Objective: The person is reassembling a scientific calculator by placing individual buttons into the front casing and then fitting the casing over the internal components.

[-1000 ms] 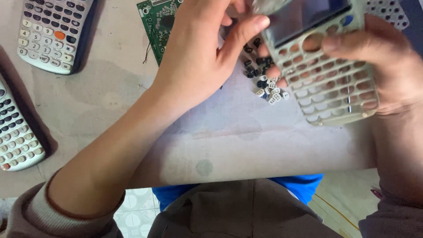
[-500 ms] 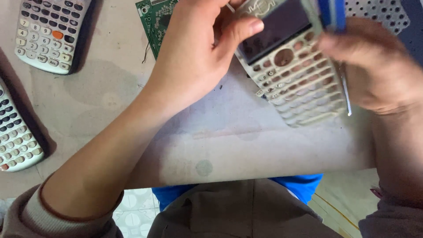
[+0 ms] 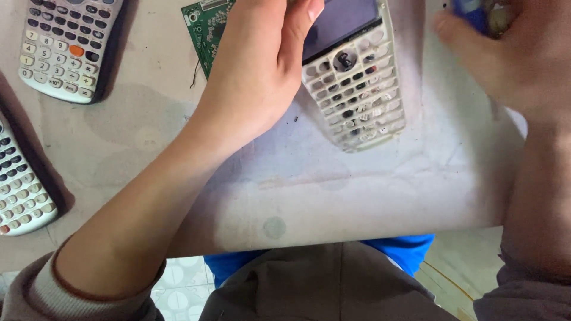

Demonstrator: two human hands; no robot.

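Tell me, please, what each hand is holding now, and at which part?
The left hand holds the white calculator shell at its upper left edge, beside the screen. The right hand grips a small blue object; where exactly cannot be told.

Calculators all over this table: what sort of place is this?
Probably a small repair or dismantling bench. The left hand holds an emptied calculator shell, a bare green circuit board lies beside it, and whole calculators wait on the worn table.

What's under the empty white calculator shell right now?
Through the white calculator shell's key holes, small loose dark and white keys show on the table. The left hand covers its upper left corner.
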